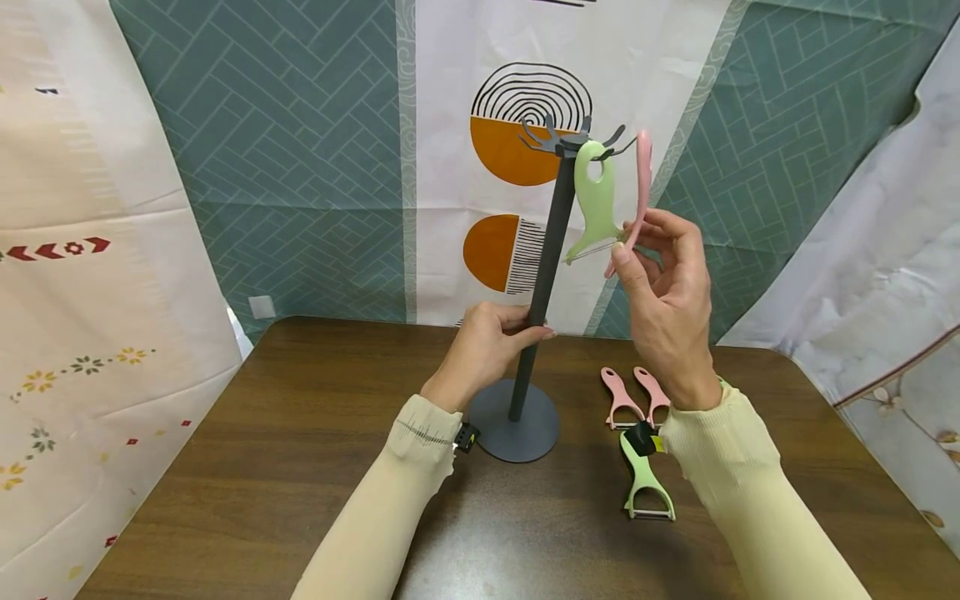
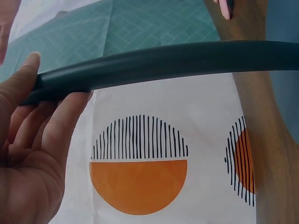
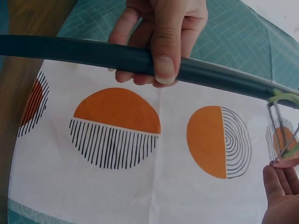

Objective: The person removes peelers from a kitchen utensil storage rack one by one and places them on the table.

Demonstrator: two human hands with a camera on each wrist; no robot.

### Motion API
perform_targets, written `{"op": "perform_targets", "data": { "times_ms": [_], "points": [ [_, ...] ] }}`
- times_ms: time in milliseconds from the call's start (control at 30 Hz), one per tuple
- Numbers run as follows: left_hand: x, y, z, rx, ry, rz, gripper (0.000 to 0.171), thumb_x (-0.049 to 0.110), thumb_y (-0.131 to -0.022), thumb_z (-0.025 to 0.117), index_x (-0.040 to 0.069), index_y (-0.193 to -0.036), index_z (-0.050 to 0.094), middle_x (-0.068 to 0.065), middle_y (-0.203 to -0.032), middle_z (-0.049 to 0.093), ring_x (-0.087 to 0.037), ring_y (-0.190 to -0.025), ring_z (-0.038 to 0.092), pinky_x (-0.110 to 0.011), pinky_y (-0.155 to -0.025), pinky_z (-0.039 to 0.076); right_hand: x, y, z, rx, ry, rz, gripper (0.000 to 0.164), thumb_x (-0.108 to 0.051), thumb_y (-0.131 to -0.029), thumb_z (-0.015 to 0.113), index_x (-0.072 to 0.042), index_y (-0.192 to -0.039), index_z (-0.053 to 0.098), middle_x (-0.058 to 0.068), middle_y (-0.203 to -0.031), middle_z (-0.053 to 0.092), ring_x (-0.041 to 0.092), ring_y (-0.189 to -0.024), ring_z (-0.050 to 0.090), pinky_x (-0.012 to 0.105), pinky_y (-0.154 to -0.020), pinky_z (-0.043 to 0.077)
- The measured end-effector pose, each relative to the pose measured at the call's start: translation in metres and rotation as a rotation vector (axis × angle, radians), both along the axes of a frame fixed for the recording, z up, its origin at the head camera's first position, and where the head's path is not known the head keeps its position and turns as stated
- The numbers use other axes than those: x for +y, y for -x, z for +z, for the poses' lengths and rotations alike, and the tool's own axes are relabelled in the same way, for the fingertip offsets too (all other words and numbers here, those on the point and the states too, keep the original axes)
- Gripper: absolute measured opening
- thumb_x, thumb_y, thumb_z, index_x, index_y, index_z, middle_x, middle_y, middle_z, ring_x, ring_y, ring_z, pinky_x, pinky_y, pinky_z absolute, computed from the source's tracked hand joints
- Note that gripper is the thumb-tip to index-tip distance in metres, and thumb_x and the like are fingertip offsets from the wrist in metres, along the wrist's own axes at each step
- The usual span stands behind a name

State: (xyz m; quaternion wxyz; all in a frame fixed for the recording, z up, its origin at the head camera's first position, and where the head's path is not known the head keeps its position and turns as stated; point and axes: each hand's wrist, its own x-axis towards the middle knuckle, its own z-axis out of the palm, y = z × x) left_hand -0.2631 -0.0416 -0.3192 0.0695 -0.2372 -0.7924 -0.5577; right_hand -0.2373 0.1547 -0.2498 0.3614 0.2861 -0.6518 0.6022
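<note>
A dark hook stand (image 1: 553,225) rises from a round base (image 1: 525,442), its ring of hooks (image 1: 573,143) at the top. My left hand (image 1: 487,342) grips the pole low down, thumb on one side and fingers on the other, as the left wrist view also shows. A green peeler (image 1: 597,204) hangs by its handle hole from a hook. My right hand (image 1: 678,292) pinches a pink peeler (image 1: 643,179) near its blade end. That peeler is upright, seen edge-on, its handle end right at a hook tip. In the right wrist view, my right hand (image 3: 282,198) shows only in part.
On the brown table (image 1: 337,467), right of the base, lie a pink peeler (image 1: 617,387), a second pink peeler (image 1: 649,385) partly behind my right wrist, and a green peeler (image 1: 643,479) nearer me. A patterned cloth (image 1: 300,167) hangs behind the table.
</note>
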Motion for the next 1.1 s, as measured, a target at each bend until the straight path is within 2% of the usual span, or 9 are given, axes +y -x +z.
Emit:
{"op": "perform_targets", "data": {
  "times_ms": [200,367,700,800,1000,1100],
  "points": [
    [0.000,0.001,-0.001,-0.007,0.006,-0.001,0.021,0.025,-0.090,0.080,0.012,-0.106,0.081,-0.001,-0.100,0.080,-0.009,-0.089,0.075,-0.026,-0.075,0.058,0.001,-0.001,-0.008,-0.031,-0.064,-0.037,0.042,-0.002,-0.099,0.061,-0.005,-0.139,0.051,0.015,-0.123,0.057,0.021,-0.109,0.060,0.024,-0.100,0.051],
    [0.000,0.003,-0.001,0.000,-0.001,0.001,0.022,0.026,-0.089,0.080,0.013,-0.107,0.081,0.000,-0.099,0.080,-0.009,-0.088,0.076,-0.027,-0.074,0.058,0.004,-0.002,-0.013,-0.044,-0.105,-0.049,0.042,-0.001,-0.100,0.060,-0.003,-0.141,0.049,0.011,-0.120,0.056,0.019,-0.107,0.060,0.024,-0.097,0.051],
    [-0.002,0.001,0.000,0.012,-0.022,0.014,0.021,0.024,-0.088,0.081,0.012,-0.105,0.082,-0.001,-0.096,0.080,-0.009,-0.086,0.076,-0.026,-0.073,0.058,0.013,-0.006,-0.024,-0.080,-0.120,-0.045,0.042,0.002,-0.099,0.061,-0.004,-0.139,0.051,0.009,-0.123,0.057,0.027,-0.114,0.057,0.022,-0.101,0.050],
    [-0.001,0.001,-0.001,0.013,-0.024,0.023,0.020,0.024,-0.088,0.082,0.012,-0.104,0.082,-0.001,-0.095,0.080,-0.009,-0.086,0.076,-0.026,-0.072,0.058,0.018,-0.007,-0.029,-0.084,-0.139,-0.053,0.041,0.003,-0.099,0.060,-0.003,-0.138,0.051,0.009,-0.122,0.057,0.023,-0.114,0.058,0.022,-0.101,0.050],
    [0.000,0.001,-0.003,0.005,-0.030,0.038,0.021,0.024,-0.087,0.082,0.012,-0.105,0.082,-0.001,-0.094,0.081,-0.009,-0.085,0.076,-0.026,-0.071,0.057,0.026,-0.007,-0.036,-0.097,-0.136,-0.046,0.040,0.003,-0.098,0.061,-0.003,-0.137,0.053,0.018,-0.122,0.055,0.019,-0.112,0.059,0.023,-0.100,0.051],
    [0.000,0.002,-0.004,0.007,-0.032,0.047,0.021,0.025,-0.088,0.082,0.012,-0.105,0.082,-0.001,-0.094,0.081,-0.009,-0.085,0.075,-0.026,-0.071,0.057,0.030,-0.008,-0.039,-0.106,-0.122,-0.041,0.040,0.003,-0.098,0.061,-0.003,-0.136,0.054,0.012,-0.123,0.057,0.020,-0.112,0.060,0.024,-0.100,0.051]
  ]
}}
